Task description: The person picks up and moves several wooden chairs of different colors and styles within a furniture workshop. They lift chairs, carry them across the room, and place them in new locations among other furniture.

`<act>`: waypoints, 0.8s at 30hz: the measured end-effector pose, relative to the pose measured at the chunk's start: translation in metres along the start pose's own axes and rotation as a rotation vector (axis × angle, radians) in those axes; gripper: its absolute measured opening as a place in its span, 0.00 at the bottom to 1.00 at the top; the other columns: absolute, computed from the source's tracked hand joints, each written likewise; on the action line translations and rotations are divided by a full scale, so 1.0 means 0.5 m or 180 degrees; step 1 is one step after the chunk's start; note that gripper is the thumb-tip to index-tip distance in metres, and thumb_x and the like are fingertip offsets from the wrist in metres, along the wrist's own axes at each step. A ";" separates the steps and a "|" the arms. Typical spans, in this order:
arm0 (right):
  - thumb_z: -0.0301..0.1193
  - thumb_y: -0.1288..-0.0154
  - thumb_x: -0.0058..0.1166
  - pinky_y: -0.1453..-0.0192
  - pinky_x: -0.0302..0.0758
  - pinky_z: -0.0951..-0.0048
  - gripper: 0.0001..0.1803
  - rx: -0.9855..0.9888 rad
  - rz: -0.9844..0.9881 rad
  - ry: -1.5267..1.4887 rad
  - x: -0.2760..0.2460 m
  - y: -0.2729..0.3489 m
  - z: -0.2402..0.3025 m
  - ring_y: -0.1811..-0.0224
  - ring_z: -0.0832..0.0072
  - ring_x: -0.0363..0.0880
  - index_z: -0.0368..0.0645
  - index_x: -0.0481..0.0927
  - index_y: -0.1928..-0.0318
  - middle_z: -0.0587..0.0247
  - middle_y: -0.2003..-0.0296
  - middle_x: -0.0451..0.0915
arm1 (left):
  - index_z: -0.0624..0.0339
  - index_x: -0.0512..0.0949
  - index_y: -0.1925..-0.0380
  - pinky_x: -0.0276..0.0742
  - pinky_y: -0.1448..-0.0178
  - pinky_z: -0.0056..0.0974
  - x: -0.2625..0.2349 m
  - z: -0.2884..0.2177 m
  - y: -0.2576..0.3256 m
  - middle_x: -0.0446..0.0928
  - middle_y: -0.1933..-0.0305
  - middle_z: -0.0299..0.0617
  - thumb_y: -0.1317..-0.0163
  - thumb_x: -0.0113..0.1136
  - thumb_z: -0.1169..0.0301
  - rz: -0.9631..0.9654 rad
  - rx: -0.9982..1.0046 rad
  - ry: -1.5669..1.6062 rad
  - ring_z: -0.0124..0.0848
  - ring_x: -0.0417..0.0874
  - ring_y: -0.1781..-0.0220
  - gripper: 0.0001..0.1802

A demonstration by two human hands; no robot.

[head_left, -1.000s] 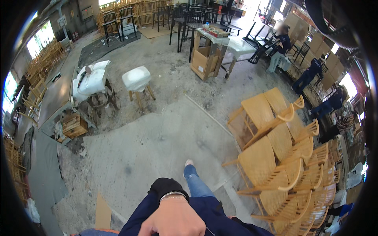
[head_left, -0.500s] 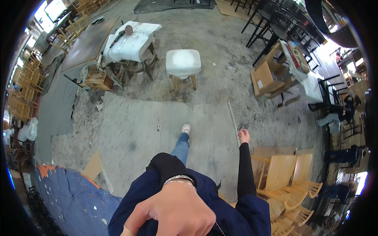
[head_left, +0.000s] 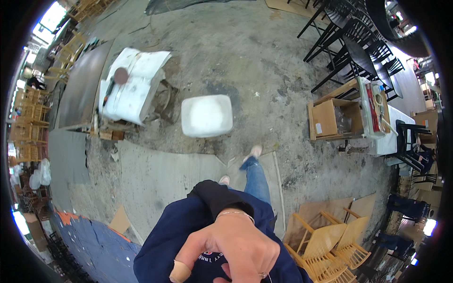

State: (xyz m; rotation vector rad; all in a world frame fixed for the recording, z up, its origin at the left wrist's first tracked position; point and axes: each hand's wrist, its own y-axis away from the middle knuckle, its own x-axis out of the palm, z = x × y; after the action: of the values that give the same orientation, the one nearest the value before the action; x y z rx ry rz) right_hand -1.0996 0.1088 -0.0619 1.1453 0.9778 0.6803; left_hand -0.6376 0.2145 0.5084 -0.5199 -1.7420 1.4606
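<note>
My left hand (head_left: 240,247) is bent up in front of my chest, large at the lower edge. Its fingers are curled, the thumb stands apart with a tan wrap on its tip, and a thin bracelet circles the wrist. The fingertips are partly hidden, so what they hold, if anything, does not show. My right hand is out of view. Ahead stands a stool with a white-covered seat (head_left: 206,116). Left of it, a white-draped table (head_left: 137,89) bears a hand tool with a round brown pad (head_left: 121,75). Neither is touched.
Light wooden chairs (head_left: 325,238) sit on cardboard close on my right. Farther right are an open cardboard box (head_left: 330,115) and a work stand with tape rolls. Black chairs (head_left: 358,56) crowd the far right. Grey sheeting (head_left: 165,174) and a blue sheet (head_left: 99,245) cover the floor.
I have stepped forward, so the stool, draped table and box appear nearer. My right hand, held out at the right before, has left the view. My left hand stays raised, shifted slightly right.
</note>
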 end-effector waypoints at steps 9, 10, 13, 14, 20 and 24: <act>0.37 0.43 0.51 0.67 0.73 0.64 0.13 -0.1027 -0.0186 0.0542 -0.132 -0.204 0.903 0.73 0.68 0.78 0.40 0.77 0.68 0.60 0.77 0.78 | 0.59 0.75 0.67 0.67 0.77 0.38 -0.610 -0.258 -0.177 0.71 0.80 0.40 0.40 0.53 0.57 0.1550 -0.1718 -0.1402 0.37 0.75 0.78 0.16; 0.37 0.43 0.51 0.67 0.72 0.64 0.13 -0.1337 -0.0304 0.0523 -0.162 -0.229 1.070 0.73 0.68 0.77 0.39 0.77 0.68 0.60 0.77 0.78 | 0.59 0.74 0.68 0.65 0.78 0.35 -0.664 -0.292 -0.202 0.70 0.80 0.39 0.41 0.53 0.58 0.1166 -0.1794 -0.2317 0.33 0.73 0.79 0.15; 0.37 0.43 0.52 0.67 0.72 0.64 0.13 -0.2239 -0.0572 0.0420 -0.195 -0.260 1.621 0.73 0.68 0.77 0.39 0.77 0.68 0.60 0.78 0.78 | 0.61 0.75 0.66 0.63 0.74 0.31 -0.765 -0.373 -0.264 0.66 0.79 0.35 0.49 0.57 0.65 -0.0053 -0.1983 -0.6188 0.28 0.71 0.73 0.13; 0.37 0.43 0.52 0.67 0.72 0.64 0.13 -0.2584 -0.0608 0.0391 -0.181 -0.251 1.816 0.73 0.68 0.77 0.39 0.76 0.67 0.60 0.78 0.78 | 0.56 0.78 0.66 0.59 0.77 0.29 -0.802 -0.397 -0.287 0.66 0.76 0.33 0.58 0.57 0.70 -0.0258 -0.2006 -0.7193 0.24 0.67 0.79 0.14; 0.34 0.40 0.51 0.69 0.72 0.73 0.12 -0.4223 -0.0239 0.0084 0.017 -0.087 2.595 0.72 0.75 0.79 0.38 0.77 0.61 0.58 0.72 0.80 | 0.58 0.77 0.64 0.64 0.73 0.33 -1.060 -0.631 -0.375 0.69 0.75 0.38 0.53 0.54 0.61 0.0606 -0.1844 -0.8480 0.31 0.70 0.73 0.17; 0.33 0.40 0.52 0.70 0.72 0.73 0.13 -0.3840 -0.0554 0.0816 0.117 -0.118 2.712 0.74 0.75 0.78 0.36 0.76 0.59 0.60 0.74 0.80 | 0.58 0.76 0.67 0.65 0.72 0.35 -1.261 -0.851 -0.426 0.69 0.76 0.40 0.53 0.53 0.62 0.0844 -0.1666 -0.8207 0.33 0.70 0.73 0.15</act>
State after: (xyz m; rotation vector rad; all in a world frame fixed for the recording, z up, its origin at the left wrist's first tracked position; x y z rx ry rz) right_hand 0.1425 -0.4383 0.0030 -0.0867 0.6523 1.0634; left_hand 0.1113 -0.0352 0.5305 2.0972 -3.7704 1.4440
